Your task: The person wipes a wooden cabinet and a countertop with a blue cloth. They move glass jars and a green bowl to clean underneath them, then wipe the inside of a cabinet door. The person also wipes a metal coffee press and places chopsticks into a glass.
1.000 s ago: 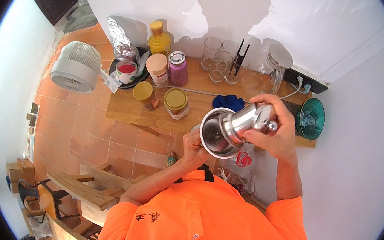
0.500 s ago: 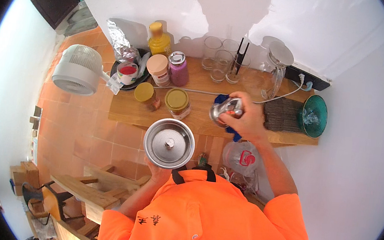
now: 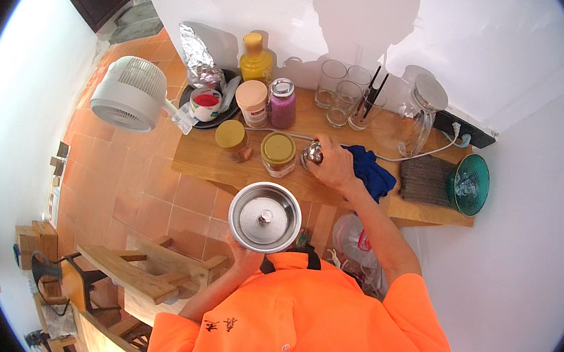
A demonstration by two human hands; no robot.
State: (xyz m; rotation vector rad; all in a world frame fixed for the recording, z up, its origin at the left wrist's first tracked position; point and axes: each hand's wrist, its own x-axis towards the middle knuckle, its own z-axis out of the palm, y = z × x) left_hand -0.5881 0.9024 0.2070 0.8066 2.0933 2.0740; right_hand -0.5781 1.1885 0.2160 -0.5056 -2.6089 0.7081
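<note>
My left hand (image 3: 244, 257) grips a round steel bowl (image 3: 233, 213) from below and holds it in front of my body. Inside the bowl lies a lighter, speckled disc with a small shiny knob (image 3: 264, 217) at its middle. Over the wooden shelf, the fingers of my right hand (image 3: 334, 166) are closed around a small shiny metal-topped container (image 3: 312, 152). It is partly hidden by the fingers, and I cannot tell whether it touches the shelf. Just left of it stands a jar with a gold lid (image 3: 278, 148). A crumpled blue cloth (image 3: 372, 172) lies right of my right hand.
On the shelf (image 3: 195, 157) stand another gold-lidded jar (image 3: 231, 134), a purple jar (image 3: 282, 105), a yellow bottle (image 3: 257, 63), several glasses (image 3: 332, 82), a glass pitcher (image 3: 418, 118) and a green glass bowl (image 3: 469, 185). A white fan (image 3: 129, 93) is at the left. A cable crosses the shelf.
My right hand has carried the metal-topped container left, off the blue cloth, to beside the gold-lidded jar. The cloth shows more fully. The bowl stays in my left hand, and the view has shifted slightly.
</note>
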